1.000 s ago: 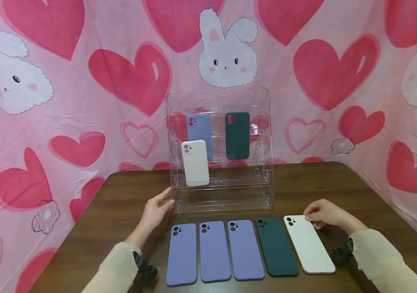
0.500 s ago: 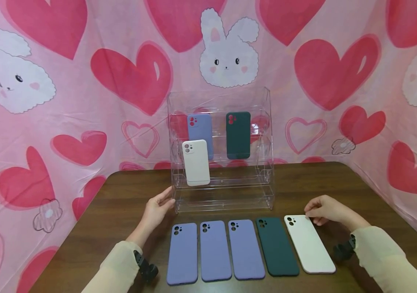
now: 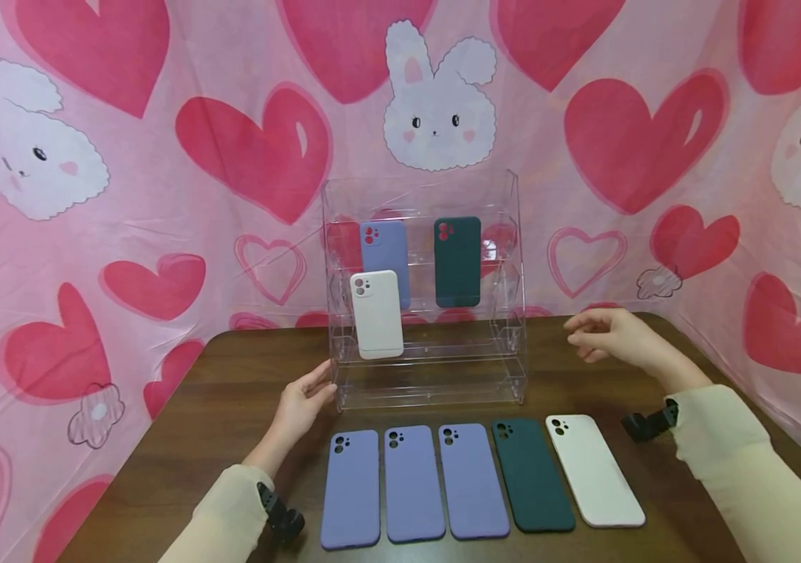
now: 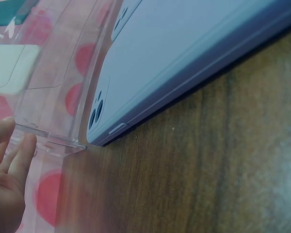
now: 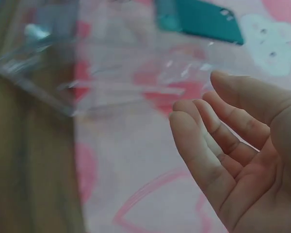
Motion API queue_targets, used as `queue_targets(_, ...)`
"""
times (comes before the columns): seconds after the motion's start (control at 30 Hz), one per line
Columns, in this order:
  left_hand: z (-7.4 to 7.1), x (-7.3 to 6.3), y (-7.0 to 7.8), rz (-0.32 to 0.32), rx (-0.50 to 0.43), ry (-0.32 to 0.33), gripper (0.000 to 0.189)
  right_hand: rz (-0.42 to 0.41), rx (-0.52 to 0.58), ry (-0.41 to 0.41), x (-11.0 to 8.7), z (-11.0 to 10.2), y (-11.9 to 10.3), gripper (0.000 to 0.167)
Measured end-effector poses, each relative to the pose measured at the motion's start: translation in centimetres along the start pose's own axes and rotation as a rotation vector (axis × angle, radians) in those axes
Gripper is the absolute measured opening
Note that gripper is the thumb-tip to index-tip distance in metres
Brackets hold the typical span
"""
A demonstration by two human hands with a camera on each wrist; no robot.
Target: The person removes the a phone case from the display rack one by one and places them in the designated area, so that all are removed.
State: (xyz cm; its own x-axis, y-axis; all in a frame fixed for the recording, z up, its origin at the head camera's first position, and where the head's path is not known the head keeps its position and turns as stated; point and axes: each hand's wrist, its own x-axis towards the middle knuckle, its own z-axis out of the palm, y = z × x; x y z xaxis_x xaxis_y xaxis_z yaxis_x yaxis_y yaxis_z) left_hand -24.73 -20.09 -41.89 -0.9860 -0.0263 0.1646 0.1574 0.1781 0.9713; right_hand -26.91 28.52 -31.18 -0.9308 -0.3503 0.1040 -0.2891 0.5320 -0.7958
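Observation:
My left hand [image 3: 302, 399] touches the lower left side of a clear acrylic display rack [image 3: 429, 397], its fingers fairly straight. In the air to the right of the rack, my right hand [image 3: 615, 336] is empty, with loosely bent fingers and the thumb apart from them in the right wrist view. A white phone case [image 3: 376, 314] stands on a lower tier of the rack. Higher up stand a purple phone case [image 3: 385, 254], partly hidden behind it, and a dark green phone case [image 3: 457, 262].
In front of the rack, several phone cases lie in a row on the wooden table [image 3: 217, 438]: purple ones [image 3: 414, 485] at left and middle, then a dark green one [image 3: 534, 477] and a white one [image 3: 596, 473]. Behind hangs a pink heart-print cloth [image 3: 246, 47].
My right hand has let go of the top edge of the white phone case on the table and moved up and away, beside the rack. The left hand has stayed in place.

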Motion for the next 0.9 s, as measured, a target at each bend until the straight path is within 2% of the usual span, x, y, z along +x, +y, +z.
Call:
queue_targets(0.17,0.0,-0.1,0.1,0.009,-0.011,0.000,0.047,-0.070,-0.023,0.060,1.9,0.0,-3.5,0.038)
queue_targets(0.37,0.1,-0.1,0.2,-0.002,-0.018,-0.005,0.046,-0.146,-0.073,0.083,4.5,1.2,-7.1,0.035)
queue_targets(0.5,0.1,-0.1,0.2,-0.002,-0.011,-0.004,0.046,-0.185,-0.049,0.066,6.3,2.5,-8.6,0.031)
queue_targets(0.63,0.1,-0.1,0.2,0.001,-0.007,-0.002,0.046,-0.185,0.026,0.034,8.0,3.9,-9.8,0.032)
queue_targets(0.9,0.0,-0.1,0.2,0.006,0.008,-0.003,0.046,-0.210,0.027,0.015,10.4,6.4,-12.0,0.035)
